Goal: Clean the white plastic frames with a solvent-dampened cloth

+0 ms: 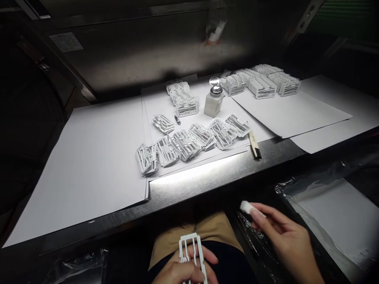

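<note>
I had my left hand (185, 272) low over my lap, fingers closed around a white plastic frame (191, 250). My right hand (284, 236) hovered beside it, fingers pinching what looked like a small white swab (245, 206). On the table (189, 189) lay stacks of similar frames (192, 142), near a white bottle (213, 100).

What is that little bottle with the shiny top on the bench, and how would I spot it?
Look at the dark workbench covered with white paper sheets. On the middle sheet, behind the front row of white plastic frames, stands the small dispenser bottle. It is the only upright thing there: a squat whitish body under a round, mirror-bright metal cap, while everything around it lies flat.
</note>
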`<state>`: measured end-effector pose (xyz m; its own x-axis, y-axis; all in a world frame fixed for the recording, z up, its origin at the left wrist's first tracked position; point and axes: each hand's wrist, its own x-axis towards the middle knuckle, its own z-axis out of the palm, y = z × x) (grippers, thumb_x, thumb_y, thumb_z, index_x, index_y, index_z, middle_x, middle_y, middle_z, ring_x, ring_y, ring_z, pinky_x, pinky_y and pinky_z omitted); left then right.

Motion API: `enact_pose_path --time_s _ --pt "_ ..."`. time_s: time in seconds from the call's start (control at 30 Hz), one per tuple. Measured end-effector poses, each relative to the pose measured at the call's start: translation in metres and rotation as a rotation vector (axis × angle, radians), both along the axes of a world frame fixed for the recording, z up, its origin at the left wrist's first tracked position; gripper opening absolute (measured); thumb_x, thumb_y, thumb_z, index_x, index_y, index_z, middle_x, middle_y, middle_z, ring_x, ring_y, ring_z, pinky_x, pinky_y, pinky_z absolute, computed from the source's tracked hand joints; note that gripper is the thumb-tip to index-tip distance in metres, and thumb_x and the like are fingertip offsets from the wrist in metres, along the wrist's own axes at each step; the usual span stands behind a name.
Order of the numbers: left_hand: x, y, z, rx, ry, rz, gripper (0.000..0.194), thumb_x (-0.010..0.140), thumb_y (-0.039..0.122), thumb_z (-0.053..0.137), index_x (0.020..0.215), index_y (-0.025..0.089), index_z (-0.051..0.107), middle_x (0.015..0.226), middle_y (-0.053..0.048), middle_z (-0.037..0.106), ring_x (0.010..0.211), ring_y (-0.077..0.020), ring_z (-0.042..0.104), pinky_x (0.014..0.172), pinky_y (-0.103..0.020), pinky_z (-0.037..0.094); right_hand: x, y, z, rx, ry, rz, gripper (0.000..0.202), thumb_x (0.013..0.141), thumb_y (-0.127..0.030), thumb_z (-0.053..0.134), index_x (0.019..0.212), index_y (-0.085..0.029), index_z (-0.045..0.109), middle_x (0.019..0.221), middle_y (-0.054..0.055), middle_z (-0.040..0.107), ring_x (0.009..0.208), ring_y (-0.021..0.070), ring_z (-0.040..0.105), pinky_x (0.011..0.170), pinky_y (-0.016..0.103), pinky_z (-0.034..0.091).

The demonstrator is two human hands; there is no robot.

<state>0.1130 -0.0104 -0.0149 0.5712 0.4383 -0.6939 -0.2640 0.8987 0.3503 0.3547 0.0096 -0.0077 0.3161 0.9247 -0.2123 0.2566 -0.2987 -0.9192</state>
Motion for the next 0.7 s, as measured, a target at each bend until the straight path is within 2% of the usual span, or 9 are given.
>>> enact_pose_path --time_s 0.1,0.2,0.4,0.57,0.63,0.7 --pt "0.004 0.006 -0.001 -0.027 0.004 -0.047 0.037 0.057 0.006 0.050 0.088 0.007 0.069 0.071 -0.011 0.073 0.058 -0.0122 0.061 0.057 -0.021 0.038 -0.024 0.001 -0.002 0.088 0.042 0.160 0.018 0.088 -0.037 0.067 0.097 -0.022 0.071 0.093 0.003 0.067 0.075 0.0198 0.065 0.064 0.023 0.055" --pt "0.007 0.008 -0.004 -0.034 -0.044 -0.048 0.037 0.052 0.006 0.050 0.083 0.006 0.071 0.065 -0.010 0.072 0.053 -0.0109 0.059 0.056 -0.020 0.039 -0.043 0.005 -0.003 0.199 0.001 0.313 0.009 0.093 -0.027 0.061 0.098 -0.026 0.069 0.098 0.000 0.064 0.090 0.0178 0.062 0.076 0.021 0.050" --pt "0.010 0.009 -0.016 -0.021 -0.080 -0.024 0.039 0.048 0.010 0.051 0.081 0.007 0.071 0.061 -0.009 0.071 0.051 -0.0114 0.057 0.049 -0.019 0.035 -0.071 0.014 0.002 0.308 0.012 0.481 0.014 0.093 -0.017 0.057 0.102 -0.023 0.066 0.096 0.000 0.062 0.087 0.0152 0.061 0.075 0.021 0.049" --pt "0.009 0.013 -0.016 0.006 -0.103 -0.028 0.023 0.052 0.008 0.049 0.060 0.005 0.070 0.060 -0.012 0.070 0.054 -0.0128 0.059 0.055 -0.021 0.040 -0.084 0.017 0.000 0.360 -0.024 0.633 0.020 0.092 -0.011 0.053 0.106 -0.017 0.065 0.096 0.005 0.062 0.085 0.0171 0.060 0.073 0.026 0.050" --pt "0.008 0.014 -0.015 0.000 -0.106 -0.025 0.025 0.052 0.008 0.049 0.063 0.006 0.071 0.060 -0.010 0.070 0.054 -0.0133 0.060 0.055 -0.021 0.041 -0.082 0.018 -0.002 0.375 -0.063 0.659 0.021 0.092 -0.010 0.052 0.107 -0.017 0.065 0.097 0.005 0.062 0.086 0.0180 0.060 0.075 0.028 0.050" --pt "0.006 0.015 -0.015 -0.020 -0.107 -0.004 0.031 0.052 0.009 0.051 0.075 0.007 0.072 0.061 -0.009 0.070 0.054 -0.0132 0.061 0.052 -0.020 0.041 -0.075 0.019 -0.005 0.358 -0.081 0.609 0.019 0.093 -0.012 0.053 0.106 -0.019 0.066 0.098 0.005 0.062 0.087 0.0179 0.060 0.076 0.027 0.050"
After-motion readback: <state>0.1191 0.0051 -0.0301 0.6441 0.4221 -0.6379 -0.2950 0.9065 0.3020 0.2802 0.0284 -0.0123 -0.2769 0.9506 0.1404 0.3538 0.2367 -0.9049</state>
